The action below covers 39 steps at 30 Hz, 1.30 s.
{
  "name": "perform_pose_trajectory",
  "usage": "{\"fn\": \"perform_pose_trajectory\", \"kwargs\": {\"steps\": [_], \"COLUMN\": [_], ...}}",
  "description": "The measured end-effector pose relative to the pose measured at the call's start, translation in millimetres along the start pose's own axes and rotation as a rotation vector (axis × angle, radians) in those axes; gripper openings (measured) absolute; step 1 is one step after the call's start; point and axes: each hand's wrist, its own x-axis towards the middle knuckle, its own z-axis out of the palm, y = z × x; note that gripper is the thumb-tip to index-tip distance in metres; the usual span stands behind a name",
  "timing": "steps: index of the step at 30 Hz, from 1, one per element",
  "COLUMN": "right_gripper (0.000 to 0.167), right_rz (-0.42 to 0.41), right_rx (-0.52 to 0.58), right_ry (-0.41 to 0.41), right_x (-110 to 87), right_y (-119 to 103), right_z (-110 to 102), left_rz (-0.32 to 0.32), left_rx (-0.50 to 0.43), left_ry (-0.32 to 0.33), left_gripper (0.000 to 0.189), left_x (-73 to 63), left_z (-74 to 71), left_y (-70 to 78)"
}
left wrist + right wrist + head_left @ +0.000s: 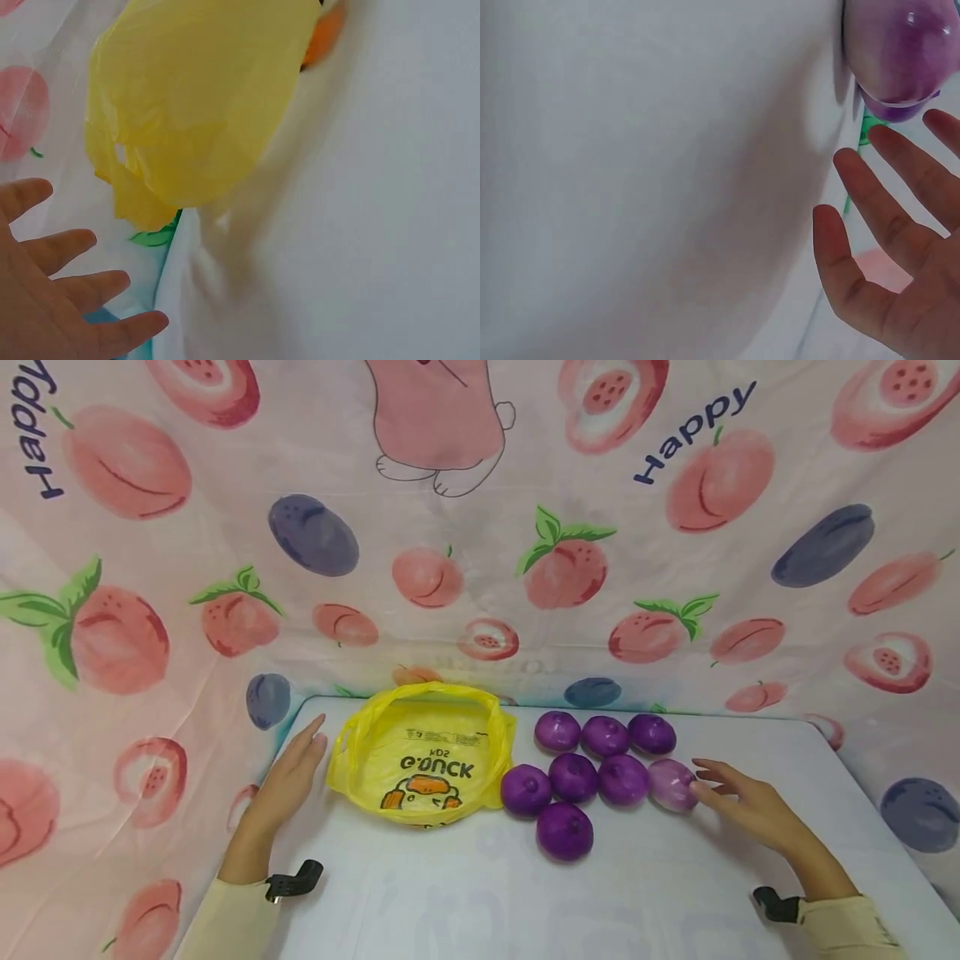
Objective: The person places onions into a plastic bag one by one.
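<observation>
A yellow plastic bag [367,789] with a printed duck stands open-mouthed on the table, left of the middle. My left hand [285,781] is just left of it, fingers spread and holding nothing; the left wrist view shows the bag's side [195,112] beyond those fingers. Several round, shiny purple onions [573,778] lie in loose rows right of the bag, and the nearest one touches its edge in the head view. A paler onion [672,785] ends the middle row. Right at its side is my right hand [750,806], fingers parted and loosely bent, gripping nothing.
The table [450,893] has a white cover. A pink cloth [480,552] printed with peaches and plums hangs behind it and along the left side. One onion [565,832] lies in front of the rows. Each wrist carries a small black camera mount [295,880].
</observation>
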Motion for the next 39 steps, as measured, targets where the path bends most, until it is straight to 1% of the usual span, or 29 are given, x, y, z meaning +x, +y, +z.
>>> {"fn": "perform_pose_trajectory", "kwargs": {"steps": [2,5,10,13,18,22,30,31,34,39], "right_gripper": [0.06,0.061,0.063,0.068,0.077,0.079,0.074,0.074,0.072,0.074], "right_rz": [0.01,0.018,-0.011,-0.015,-0.031,-0.051,-0.064,-0.072,-0.06,-0.04], "right_rx": [0.013,0.032,0.08,0.093,0.104,0.098,0.052,0.051,0.053,0.076], "right_ry": [-0.014,-0.036,-0.057,-0.076,-0.099,-0.094,-0.073,-0.075,-0.074,-0.088], "right_x": [1.0,3.2,8.0,9.8,11.8,13.2,15.9,16.4,17.3,18.1], "right_y": [1,4,7,8,6,6,9,9,10,13], "right_z": [2,5,8,8,8,9,10,10,10,10], "left_rz": [-0.037,-0.075,-0.115,-0.139,-0.157,-0.166,-0.052,-0.048,-0.039,-0.038], "left_rx": [-0.044,-0.085,-0.131,-0.176,-0.258,-0.291,-0.396,-0.396,-0.402,-0.379], "left_ry": [-0.009,-0.005,0.023,0.028,-0.003,-0.036,-0.125,-0.128,-0.13,-0.137], "left_gripper": [0.067,0.068,0.07,0.068,0.072,0.075,0.073,0.073,0.072,0.071], "left_x": [3.4,8.7,15.4,18.5,19.9,19.2,18.6,18.6,19.0,18.1], "left_z": [3.0,9.2,19.8,24.2,29.8,32.8,35.8,36.2,37.0,37.7], "left_y": [-1.9,-6.2,-14.6,-17.7,-21.4,-25.8,-39.1,-40.4,-42.9,-43.9]}}
